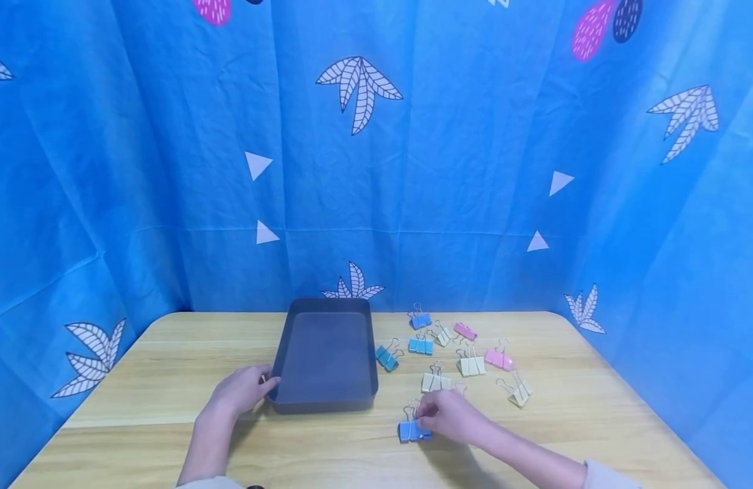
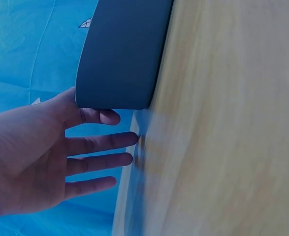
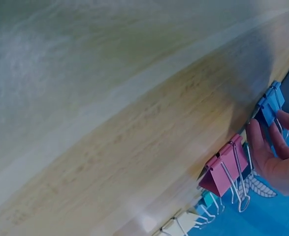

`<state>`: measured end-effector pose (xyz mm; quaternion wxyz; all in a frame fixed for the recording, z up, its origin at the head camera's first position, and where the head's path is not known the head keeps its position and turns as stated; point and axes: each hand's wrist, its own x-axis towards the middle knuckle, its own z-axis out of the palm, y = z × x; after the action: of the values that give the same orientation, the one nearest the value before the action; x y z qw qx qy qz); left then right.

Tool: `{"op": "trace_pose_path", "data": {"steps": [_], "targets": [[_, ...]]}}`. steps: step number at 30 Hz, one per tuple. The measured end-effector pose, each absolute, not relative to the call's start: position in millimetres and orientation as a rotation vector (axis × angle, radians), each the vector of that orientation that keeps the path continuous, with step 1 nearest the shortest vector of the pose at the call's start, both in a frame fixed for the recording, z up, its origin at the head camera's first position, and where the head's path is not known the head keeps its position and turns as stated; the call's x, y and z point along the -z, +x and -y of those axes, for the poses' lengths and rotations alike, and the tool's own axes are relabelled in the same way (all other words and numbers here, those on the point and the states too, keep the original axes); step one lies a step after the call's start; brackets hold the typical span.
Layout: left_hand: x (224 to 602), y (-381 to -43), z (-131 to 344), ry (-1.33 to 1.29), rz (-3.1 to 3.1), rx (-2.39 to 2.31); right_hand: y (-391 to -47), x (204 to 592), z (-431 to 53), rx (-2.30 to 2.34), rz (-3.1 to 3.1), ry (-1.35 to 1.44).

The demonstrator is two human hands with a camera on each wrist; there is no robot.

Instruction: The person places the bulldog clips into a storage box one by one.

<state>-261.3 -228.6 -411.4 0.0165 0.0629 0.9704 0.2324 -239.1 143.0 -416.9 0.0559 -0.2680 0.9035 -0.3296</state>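
Observation:
My left hand (image 1: 244, 390) is at the near left corner of a dark grey tray (image 1: 327, 356), thumb over the rim. In the left wrist view, the other fingers (image 2: 100, 143) extend outside the tray wall (image 2: 119, 59). My right hand (image 1: 452, 415) pinches a blue binder clip (image 1: 407, 431) right of the tray, near the front of the table. The right wrist view shows thumb and fingertips on this blue clip (image 3: 271, 104). Next to the hand stands a pink binder clip (image 3: 225, 169), mostly hidden by the hand in the head view.
Behind my right hand, several binder clips lie spread on the wooden table (image 1: 168, 367): a teal one (image 1: 387, 358), a cream one (image 1: 471, 367), a pink one (image 1: 499, 358) and others. A blue patterned curtain (image 1: 450, 170) hangs along the back and sides.

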Motion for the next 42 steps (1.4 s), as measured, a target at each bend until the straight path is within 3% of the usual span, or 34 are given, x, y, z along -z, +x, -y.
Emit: {"op": "trace_pose_path", "data": {"steps": [20, 42], "targets": [[412.0, -260.5, 227.9, 0.217, -3.015, -0.756, -238.8, 421.8, -140.1, 1.115, -2.691, -0.775], [410.9, -261.9, 228.4, 0.170, -3.009, -0.737, -251.7, 392.4, -114.8, 1.204, -2.682, -0.778]]}}
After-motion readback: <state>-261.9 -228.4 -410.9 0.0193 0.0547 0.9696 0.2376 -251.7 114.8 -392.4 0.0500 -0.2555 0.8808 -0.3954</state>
